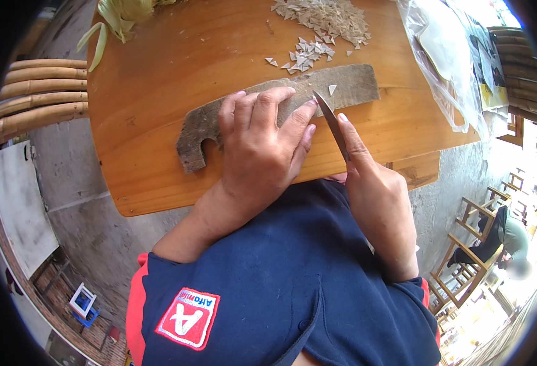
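A grey, weathered wooden board (354, 85) with a hooked notch at its left end lies across the table. My left hand (259, 134) rests over its middle, fingers bent and spread, fingertips down on the wood. Anything beneath that palm is hidden. My right hand (375, 186) is closed around a small knife (331, 122), forefinger stretched along the blade. Its tip meets the board right beside my left forefinger. One small pale triangular chip (332, 89) lies on the board just past the knife tip.
Beyond the board is a heap of pale triangular chips (335, 21) on the wooden table (152, 140). Pale yellow-green strips (119, 24) lie at the far left, a clear plastic bag (442, 61) at the right edge. Bamboo slats (43, 91) stand left; a person (512, 238) sits among wooden frames (463, 274) at right.
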Tool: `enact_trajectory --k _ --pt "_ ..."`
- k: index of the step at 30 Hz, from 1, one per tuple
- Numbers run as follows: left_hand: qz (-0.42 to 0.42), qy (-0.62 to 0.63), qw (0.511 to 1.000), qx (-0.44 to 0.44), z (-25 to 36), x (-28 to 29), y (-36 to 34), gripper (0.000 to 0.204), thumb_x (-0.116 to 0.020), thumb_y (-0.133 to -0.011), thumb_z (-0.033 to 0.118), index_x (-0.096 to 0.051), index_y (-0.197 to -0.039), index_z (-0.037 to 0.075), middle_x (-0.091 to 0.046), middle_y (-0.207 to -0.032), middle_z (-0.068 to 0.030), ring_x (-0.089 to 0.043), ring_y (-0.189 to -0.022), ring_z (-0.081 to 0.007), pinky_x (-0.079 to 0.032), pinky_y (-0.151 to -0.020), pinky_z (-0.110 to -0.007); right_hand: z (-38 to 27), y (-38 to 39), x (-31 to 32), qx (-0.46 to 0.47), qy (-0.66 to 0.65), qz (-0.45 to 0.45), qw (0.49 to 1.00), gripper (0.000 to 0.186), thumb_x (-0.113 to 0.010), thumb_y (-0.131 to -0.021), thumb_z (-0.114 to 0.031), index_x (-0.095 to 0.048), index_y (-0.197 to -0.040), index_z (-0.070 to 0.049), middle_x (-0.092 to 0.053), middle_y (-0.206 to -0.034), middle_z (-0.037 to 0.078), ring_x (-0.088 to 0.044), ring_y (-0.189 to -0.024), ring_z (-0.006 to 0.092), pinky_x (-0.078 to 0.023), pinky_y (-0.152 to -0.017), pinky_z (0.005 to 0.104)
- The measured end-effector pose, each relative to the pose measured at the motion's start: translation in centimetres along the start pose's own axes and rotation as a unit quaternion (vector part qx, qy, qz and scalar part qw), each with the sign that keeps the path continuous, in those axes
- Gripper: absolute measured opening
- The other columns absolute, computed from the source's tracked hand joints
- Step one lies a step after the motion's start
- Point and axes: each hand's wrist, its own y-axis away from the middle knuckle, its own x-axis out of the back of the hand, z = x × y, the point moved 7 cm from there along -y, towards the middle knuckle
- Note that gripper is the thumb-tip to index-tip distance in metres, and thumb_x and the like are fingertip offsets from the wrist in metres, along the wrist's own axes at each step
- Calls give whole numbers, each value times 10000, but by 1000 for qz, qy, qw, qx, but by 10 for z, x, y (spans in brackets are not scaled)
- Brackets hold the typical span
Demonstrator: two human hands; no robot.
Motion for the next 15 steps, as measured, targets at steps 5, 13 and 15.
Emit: enact_trajectory --k 5,13,15 --pt "10 -8 1000 7 2 5 -3 294 -769 -876 189 -773 -1167 154 -640 -1231 -72 -566 -1071 -266 -395 -1025 -459 -1 0 -3 34 9 6 999 766 -657 -859 52 -457 -1576 -131 -663 -748 173 -688 -624 318 -568 -601 442" --pt "14 -2 1000 -5 1 0 1 302 -750 -869 227 -768 -1148 112 -617 -1219 -93 -535 -1129 -276 -374 -1052 -511 -1 2 -8 54 26 11 998 810 -645 -831 56 -428 -1594 -113 -636 -692 135 -654 -554 302 -561 -564 438" --pt "16 -1 1000 -6 1 0 0 305 -754 -864 226 -768 -1146 111 -616 -1220 -94 -536 -1131 -276 -375 -1052 -514 -3 4 -12 58 76 4 995 830 -640 -823 52 -409 -1605 -105 -626 -682 126 -646 -544 293 -559 -556 435"
